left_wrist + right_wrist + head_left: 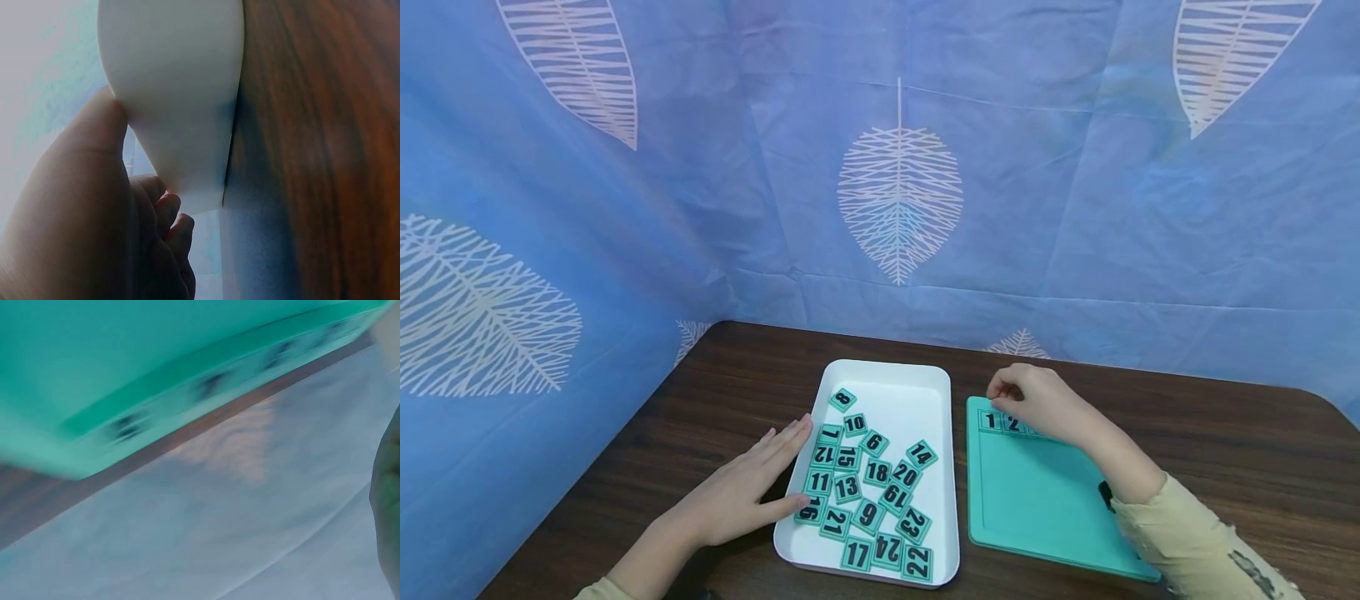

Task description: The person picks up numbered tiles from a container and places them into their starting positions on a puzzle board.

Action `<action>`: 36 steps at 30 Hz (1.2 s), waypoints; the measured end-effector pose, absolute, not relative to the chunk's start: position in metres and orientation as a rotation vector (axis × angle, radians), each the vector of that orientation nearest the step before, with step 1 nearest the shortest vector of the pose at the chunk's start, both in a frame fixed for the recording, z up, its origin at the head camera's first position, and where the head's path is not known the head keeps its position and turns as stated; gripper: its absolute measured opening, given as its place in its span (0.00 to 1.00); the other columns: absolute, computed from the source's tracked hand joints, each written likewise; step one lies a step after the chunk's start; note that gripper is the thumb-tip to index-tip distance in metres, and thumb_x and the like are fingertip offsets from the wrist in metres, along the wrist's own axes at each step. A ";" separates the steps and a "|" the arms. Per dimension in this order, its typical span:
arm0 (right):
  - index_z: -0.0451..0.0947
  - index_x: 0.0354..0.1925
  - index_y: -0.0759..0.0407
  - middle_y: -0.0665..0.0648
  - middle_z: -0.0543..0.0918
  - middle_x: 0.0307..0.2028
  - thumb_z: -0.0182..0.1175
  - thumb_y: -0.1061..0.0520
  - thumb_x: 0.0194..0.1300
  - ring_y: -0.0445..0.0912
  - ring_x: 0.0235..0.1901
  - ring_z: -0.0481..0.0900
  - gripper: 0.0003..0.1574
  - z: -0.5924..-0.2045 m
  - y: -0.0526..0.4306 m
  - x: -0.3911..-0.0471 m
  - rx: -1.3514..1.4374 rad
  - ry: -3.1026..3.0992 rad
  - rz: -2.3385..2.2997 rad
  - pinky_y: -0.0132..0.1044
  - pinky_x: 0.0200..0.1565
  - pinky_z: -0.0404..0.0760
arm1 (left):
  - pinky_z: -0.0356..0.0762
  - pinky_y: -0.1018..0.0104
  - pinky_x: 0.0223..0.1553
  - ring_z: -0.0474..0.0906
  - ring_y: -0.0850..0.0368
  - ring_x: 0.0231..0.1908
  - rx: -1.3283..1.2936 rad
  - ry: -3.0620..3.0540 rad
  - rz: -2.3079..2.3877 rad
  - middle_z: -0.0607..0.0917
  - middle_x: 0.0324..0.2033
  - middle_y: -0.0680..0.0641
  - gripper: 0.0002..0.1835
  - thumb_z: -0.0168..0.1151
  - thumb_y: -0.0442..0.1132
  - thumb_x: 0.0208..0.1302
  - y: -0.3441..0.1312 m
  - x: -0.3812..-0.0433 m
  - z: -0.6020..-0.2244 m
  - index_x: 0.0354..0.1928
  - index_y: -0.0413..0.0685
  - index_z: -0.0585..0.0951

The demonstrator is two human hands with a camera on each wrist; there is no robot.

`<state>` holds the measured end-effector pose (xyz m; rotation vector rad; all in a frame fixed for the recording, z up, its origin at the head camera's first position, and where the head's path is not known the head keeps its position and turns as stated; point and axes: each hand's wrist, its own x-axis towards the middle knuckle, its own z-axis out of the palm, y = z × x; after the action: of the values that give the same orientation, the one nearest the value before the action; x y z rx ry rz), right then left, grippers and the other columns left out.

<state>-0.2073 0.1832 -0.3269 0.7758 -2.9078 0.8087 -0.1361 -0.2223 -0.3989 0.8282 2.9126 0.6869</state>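
Note:
My left hand rests at the left side of a white tray, fingers extended along the rim and thumb over it by the number 16 tile. In the left wrist view, thumb and fingers meet the tray's wall. Green number tiles, among them 18 and 14, lie scattered in the tray. My right hand is over the upper left of a green board, fingers loosely bent, no tile showing in them. Tiles 1 and 2 sit in the board's top row; the hand covers others.
Tray and board stand side by side on a dark wooden table, a narrow gap between them. A blue cloth with white leaf prints hangs behind the table and at its left. The right wrist view is blurred.

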 end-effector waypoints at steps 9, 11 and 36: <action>0.81 0.36 0.59 0.47 0.77 0.30 0.62 0.64 0.63 0.40 0.30 0.73 0.03 -0.335 0.109 -0.208 1.023 -2.838 0.962 0.33 0.30 0.76 | 0.40 0.66 0.70 0.43 0.67 0.71 0.825 2.916 0.688 0.47 0.74 0.59 0.47 0.53 0.67 0.63 -0.222 -0.135 -0.398 0.76 0.60 0.45; 0.81 0.37 0.60 0.46 0.77 0.30 0.62 0.64 0.63 0.40 0.30 0.74 0.03 -0.338 0.098 -0.207 1.066 -2.832 0.991 0.32 0.31 0.77 | 0.42 0.63 0.70 0.43 0.67 0.71 0.822 2.915 0.683 0.47 0.74 0.59 0.47 0.53 0.67 0.63 -0.222 -0.135 -0.399 0.76 0.61 0.45; 0.83 0.49 0.62 0.55 0.81 0.42 0.65 0.62 0.61 0.42 0.37 0.77 0.16 -0.367 0.063 -0.207 1.318 -2.932 0.845 0.31 0.38 0.78 | 0.45 0.57 0.70 0.42 0.67 0.71 0.819 2.918 0.657 0.46 0.74 0.60 0.47 0.51 0.68 0.63 -0.222 -0.137 -0.399 0.76 0.61 0.44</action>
<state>-0.2073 0.0629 -0.3671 1.3176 -2.9316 0.8453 -0.1373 -0.2217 -0.3988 0.8190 2.9182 0.6572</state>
